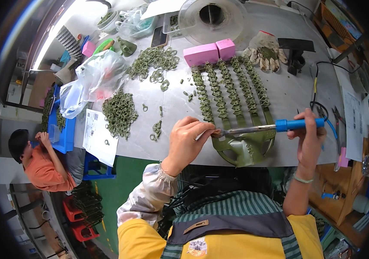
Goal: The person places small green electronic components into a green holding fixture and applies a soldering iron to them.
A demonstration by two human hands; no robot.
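My right hand (308, 136) grips the blue handle of a soldering iron (253, 129), its metal shaft pointing left. At the tip, my left hand (189, 140) is closed, with finger and thumb pinching a small brown, bristly thing (217, 133) against the iron. Below the shaft lies an olive-green plastic frame (244, 151) with rounded cut-outs. Several long green strips (232, 93), set with rows of small knobbly links, run from it toward the far side. Two pink blocks (201, 55) stand at the strips' far ends.
Heaps of green rings (120, 113) and a paper sheet (101, 134) lie left. A plastic bag (102, 75), a phone (159, 37) and a round dish (236, 26) stand farther back. A stained glove (265, 49), black stand (296, 52) and pliers (339, 115) are right. Another person (46, 166) sits left.
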